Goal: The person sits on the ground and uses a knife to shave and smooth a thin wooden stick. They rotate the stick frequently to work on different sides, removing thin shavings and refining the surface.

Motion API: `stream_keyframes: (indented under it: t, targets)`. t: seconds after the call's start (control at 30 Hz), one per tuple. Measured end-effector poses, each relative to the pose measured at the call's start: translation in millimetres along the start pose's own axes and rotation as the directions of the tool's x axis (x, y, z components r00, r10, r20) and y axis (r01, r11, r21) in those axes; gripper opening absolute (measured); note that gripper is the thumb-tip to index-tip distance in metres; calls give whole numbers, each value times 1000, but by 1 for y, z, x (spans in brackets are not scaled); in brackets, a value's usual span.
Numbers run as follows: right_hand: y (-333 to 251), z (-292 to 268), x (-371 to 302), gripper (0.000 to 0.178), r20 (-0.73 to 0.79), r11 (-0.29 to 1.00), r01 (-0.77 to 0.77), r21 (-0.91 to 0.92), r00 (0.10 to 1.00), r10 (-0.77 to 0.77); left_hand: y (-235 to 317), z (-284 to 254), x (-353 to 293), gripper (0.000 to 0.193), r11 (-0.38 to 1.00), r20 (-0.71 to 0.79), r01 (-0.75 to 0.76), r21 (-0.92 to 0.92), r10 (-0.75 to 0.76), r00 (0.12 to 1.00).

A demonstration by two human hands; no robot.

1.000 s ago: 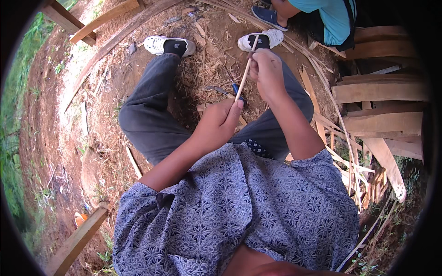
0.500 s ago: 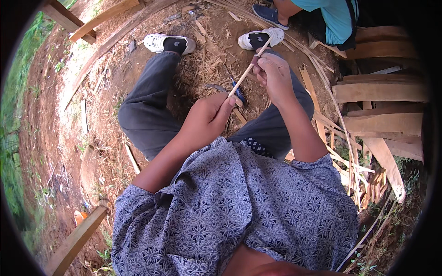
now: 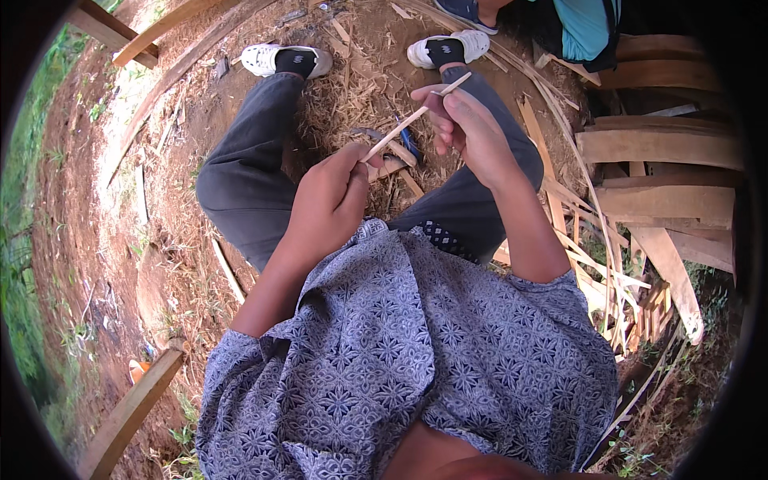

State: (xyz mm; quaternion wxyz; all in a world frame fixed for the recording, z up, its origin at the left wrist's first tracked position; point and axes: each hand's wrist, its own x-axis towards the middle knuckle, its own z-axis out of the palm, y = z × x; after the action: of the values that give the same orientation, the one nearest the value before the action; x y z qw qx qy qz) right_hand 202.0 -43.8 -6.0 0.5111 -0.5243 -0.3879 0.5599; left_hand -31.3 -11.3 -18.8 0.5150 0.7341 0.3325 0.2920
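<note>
View from above of a seated person's lap and both hands, over bare reddish dirt.

At the far left, a grass strip (image 3: 20, 240) runs along the edge, with open dirt (image 3: 104, 232) between it and the person's left leg (image 3: 240, 184). A wooden beam (image 3: 132, 408) slants across the lower left corner, well apart from the hands. Two more beams (image 3: 152, 36) cross the upper left, beyond the left shoe (image 3: 284, 60).

The left hand (image 3: 332, 196) is curled into a loose fist, fingers pressed together around the lower end of a thin, pale stick (image 3: 412, 120). The thumb lies beside the stick where it leaves the fist. Just beyond these fingers, between the knees, lie pale shavings (image 3: 352, 104) and a small blue-handled tool (image 3: 410, 144) on the ground.

The stick rises diagonally up and to the right, held in the air above the gap between the legs. The right hand (image 3: 472, 132) pinches its upper end between thumb and fingertips; the tip pokes out just past them, toward the right shoe (image 3: 448, 50).

Right of the right hand, long thin strips (image 3: 592, 240) fan out close to the right leg. Farther right, stacked planks (image 3: 664, 168) crowd the edge. At the top right, another person in a teal shirt (image 3: 584, 28) sits just beyond the right shoe.
</note>
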Motion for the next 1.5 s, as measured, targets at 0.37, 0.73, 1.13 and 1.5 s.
stream_keyframes:
  t: [0.37,0.73,1.13,1.5]
  targets:
    - [-2,1,-3,38,22,971,230,64,973,-232,6,3,-15,34,397,451,520,-756,-259,854]
    - [21,59,-11,35,-89,951,233,205,972,-219,20,11,-13,35,158,507,544,-824,-223,832]
    - [14,44,-22,23,162,999,25,-37,987,-18,8,19,-14,37,139,546,575,-806,-198,814]
    - [2,38,-2,32,-144,937,193,292,977,-157,8,23,-20,39,248,532,579,-777,-234,814]
